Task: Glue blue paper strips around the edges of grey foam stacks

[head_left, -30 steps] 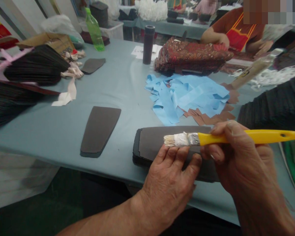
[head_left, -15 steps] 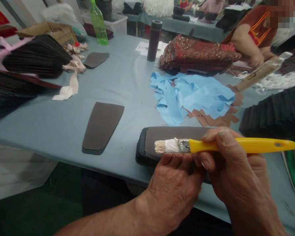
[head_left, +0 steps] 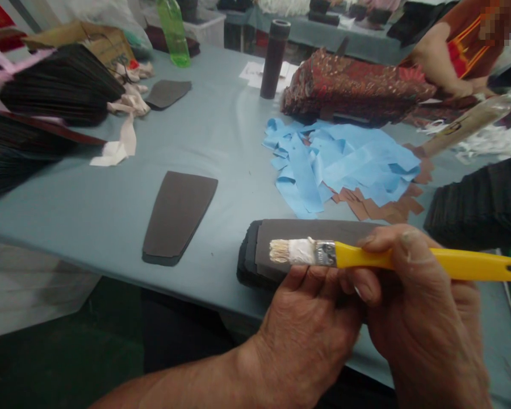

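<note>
My right hand is closed around the yellow handle of a paintbrush, whose glue-whitened bristles point left over a stack of dark grey cut pieces at the table's near edge. My left hand lies on that stack just under the brush, its fingers curled against the top piece and partly hidden by the brush. A single dark grey piece lies flat to the left of the stack.
Blue paper strips and brown scraps lie behind the stack. Black bundles sit at the left, another at the right. Farther back stand a dark flask, a green bottle and red patterned fabric; another person's arm works there.
The brush has slid slightly left over the stack. My left hand's fingers, spread a second ago, have curled in beneath the brush. The camera has tilted a little.
</note>
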Tool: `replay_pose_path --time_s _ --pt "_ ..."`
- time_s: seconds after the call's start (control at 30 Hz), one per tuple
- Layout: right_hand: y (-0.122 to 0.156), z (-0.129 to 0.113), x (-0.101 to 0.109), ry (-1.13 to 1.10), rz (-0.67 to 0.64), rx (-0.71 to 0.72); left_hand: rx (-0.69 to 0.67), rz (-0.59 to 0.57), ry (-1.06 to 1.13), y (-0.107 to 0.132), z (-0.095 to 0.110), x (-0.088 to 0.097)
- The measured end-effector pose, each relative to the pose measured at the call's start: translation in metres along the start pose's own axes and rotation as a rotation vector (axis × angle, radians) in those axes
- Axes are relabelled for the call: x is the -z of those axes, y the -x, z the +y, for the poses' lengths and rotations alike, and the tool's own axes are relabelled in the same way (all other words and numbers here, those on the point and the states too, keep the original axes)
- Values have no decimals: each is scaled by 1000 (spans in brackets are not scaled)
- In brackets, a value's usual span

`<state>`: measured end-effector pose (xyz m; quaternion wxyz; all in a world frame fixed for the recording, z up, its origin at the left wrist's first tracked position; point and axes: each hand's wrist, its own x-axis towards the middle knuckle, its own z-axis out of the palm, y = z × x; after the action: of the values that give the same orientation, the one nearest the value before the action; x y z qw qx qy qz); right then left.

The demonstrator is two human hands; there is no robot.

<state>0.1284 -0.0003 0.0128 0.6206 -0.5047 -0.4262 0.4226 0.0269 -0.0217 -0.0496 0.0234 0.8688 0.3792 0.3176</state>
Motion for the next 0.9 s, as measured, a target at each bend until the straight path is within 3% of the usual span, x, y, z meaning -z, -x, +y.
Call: replay_pose_path --time_s 0.3,0.63,0.8,0.9 --pt "5 0 -1 70 71 -61 -10 1 -46 2 -3 0" --pt "3 4 0 108 65 15 -24 -60 -89 0 -4 13" --pt "7 7 -3 187 196 -32 -35 -81 -96 2 -5 12" --pt "8 8 -3 219 185 -39 -43 -83 -96 3 -5 12"
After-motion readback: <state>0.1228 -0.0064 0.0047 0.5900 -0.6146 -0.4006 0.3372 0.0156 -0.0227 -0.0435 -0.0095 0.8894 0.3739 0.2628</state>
